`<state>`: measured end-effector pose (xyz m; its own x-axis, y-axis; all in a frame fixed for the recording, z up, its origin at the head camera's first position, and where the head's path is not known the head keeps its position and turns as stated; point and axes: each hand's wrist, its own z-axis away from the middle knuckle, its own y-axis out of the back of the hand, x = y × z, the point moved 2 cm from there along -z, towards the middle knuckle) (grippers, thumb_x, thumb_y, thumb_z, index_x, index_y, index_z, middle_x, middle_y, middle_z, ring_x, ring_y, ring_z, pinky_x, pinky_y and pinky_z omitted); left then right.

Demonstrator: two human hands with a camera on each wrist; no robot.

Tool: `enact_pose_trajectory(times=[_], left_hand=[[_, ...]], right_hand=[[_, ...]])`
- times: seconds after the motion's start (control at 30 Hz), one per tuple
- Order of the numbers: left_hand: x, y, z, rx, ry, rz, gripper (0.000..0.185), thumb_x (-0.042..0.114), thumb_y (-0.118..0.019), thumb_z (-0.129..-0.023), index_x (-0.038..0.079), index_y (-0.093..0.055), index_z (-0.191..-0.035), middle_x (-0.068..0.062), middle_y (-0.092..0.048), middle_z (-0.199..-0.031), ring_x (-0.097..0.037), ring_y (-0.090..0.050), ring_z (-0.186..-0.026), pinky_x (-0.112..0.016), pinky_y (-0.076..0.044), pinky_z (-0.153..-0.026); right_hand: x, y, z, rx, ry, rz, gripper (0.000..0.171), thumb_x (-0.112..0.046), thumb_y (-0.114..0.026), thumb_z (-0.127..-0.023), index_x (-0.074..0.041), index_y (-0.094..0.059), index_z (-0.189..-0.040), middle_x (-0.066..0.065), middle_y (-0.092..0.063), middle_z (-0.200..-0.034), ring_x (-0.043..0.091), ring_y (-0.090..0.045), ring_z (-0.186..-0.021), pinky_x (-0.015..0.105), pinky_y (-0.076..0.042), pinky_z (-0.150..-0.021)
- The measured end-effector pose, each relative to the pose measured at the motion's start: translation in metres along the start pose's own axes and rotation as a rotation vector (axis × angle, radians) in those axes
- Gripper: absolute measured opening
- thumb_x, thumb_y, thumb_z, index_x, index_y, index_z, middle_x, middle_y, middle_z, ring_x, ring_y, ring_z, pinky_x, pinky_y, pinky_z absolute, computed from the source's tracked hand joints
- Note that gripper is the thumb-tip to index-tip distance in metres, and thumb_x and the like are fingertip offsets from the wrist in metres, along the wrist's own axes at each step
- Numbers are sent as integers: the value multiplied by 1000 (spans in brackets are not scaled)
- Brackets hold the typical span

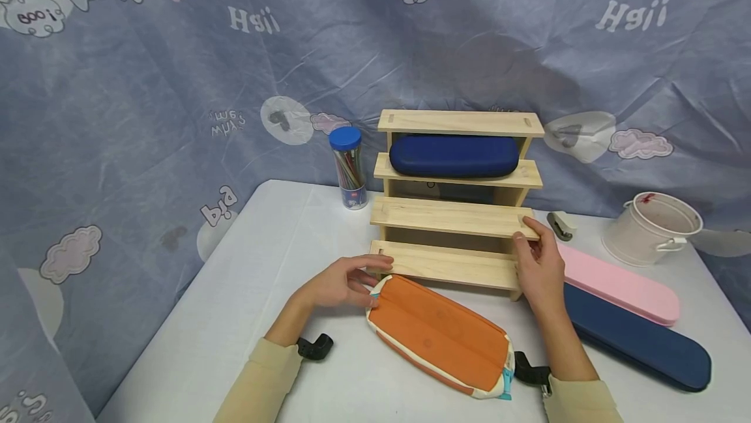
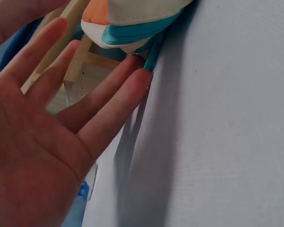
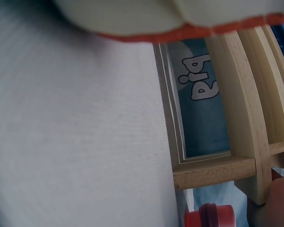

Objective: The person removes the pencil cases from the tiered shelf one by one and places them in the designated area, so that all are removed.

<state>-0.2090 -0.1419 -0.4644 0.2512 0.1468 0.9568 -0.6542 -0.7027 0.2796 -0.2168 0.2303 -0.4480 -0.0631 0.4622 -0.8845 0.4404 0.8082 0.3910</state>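
- Left hand (image 1: 343, 283): fingers straight, tips touching the left end of the orange pencil pouch (image 1: 441, 335); nothing gripped. Left wrist view confirms an open palm (image 2: 42, 142), fingertips against the pouch's teal-trimmed end (image 2: 132, 23)
- Right hand (image 1: 538, 265): fingers curled round the right end of the wooden stepped shelf (image 1: 454, 218), thumb on the second step from the bottom; holds the rack
- Pouch lies flat on the white table (image 1: 246, 319), slanted, just in front of the shelf's bottom step, between both hands
- Dark blue hard case (image 1: 454, 156) sits on the upper shelf step
- Right of the shelf: pink case (image 1: 622, 287), long navy case (image 1: 642, 338) beside it, stapler (image 1: 560, 224), white bucket (image 1: 651, 227)
- Left of the shelf: blue-lidded pencil tube (image 1: 349, 169)
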Motion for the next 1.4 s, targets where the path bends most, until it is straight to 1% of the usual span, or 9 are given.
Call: enact_pose_trajectory(times=[0.1,0.2,0.4,0.57,0.77,0.97,1.1,1.23,1.4], left_hand=[[6,-1,0,-19,3,2,60,-1,-76,-79,4,-53,-135,-7,-39,-149,-40,-56,-109,-52,-50,-86],[17,-2,2,-26,1,-6,60,-2,-76,-79,2,-54,-134,-10,-39,-149,-42,-56,-108,-48,-53,-82],[25,-3,3,11,-9,21,59,-7,-77,-76,-1,-55,-131,-13,-47,-141,-39,-59,-100,-39,-56,-74],[23,-4,3,34,-8,81,61,-10,-78,-73,-4,-55,-129,-17,-48,-133,-44,-59,-96,-40,-56,-74],[6,-2,1,19,-28,111,59,-11,-78,-73,-5,-57,-127,-16,-47,-132,-44,-57,-105,-41,-56,-77],[-1,-2,3,-63,20,206,54,-4,-77,-76,0,-59,-127,-23,-55,-129,-36,-61,-107,-42,-54,-83],[-3,-4,4,-112,42,252,51,-3,-76,-78,-1,-60,-126,-26,-57,-125,-37,-63,-104,-43,-53,-84],[-5,-8,1,-135,16,210,43,-5,-75,-78,-3,-64,-120,-18,-62,-120,-40,-63,-101,-44,-53,-83],[-7,-10,-1,-103,-35,102,32,-5,-76,-77,-2,-70,-108,-13,-66,-112,-33,-63,-100,-47,-50,-88]], right_hand=[[0,0,0,0,1,1,43,-44,-51,-97,-35,-48,-139,2,-58,-122,13,-52,-105,24,-39,-84],[1,0,0,0,1,-1,43,-44,-51,-97,-35,-48,-139,2,-58,-122,13,-52,-105,24,-39,-84],[0,0,0,-2,3,-1,44,-45,-51,-97,-35,-48,-140,2,-58,-123,13,-51,-106,25,-39,-85],[0,0,1,-5,2,-5,44,-44,-51,-98,-33,-48,-140,2,-57,-124,14,-51,-107,25,-39,-87],[1,0,1,-6,-5,1,43,-43,-50,-98,-36,-47,-140,3,-57,-126,16,-52,-108,25,-39,-87],[2,0,0,-4,4,-5,43,-44,-51,-97,-36,-48,-140,1,-57,-124,13,-51,-106,25,-38,-87],[2,1,0,-3,1,-8,43,-44,-51,-97,-35,-48,-139,1,-57,-124,12,-51,-107,24,-39,-87],[2,1,0,-4,-9,-3,43,-43,-51,-98,-34,-48,-140,2,-56,-127,15,-52,-109,23,-39,-87],[1,1,0,-13,2,-9,44,-43,-51,-98,-34,-47,-140,1,-56,-127,14,-51,-108,23,-39,-87]])
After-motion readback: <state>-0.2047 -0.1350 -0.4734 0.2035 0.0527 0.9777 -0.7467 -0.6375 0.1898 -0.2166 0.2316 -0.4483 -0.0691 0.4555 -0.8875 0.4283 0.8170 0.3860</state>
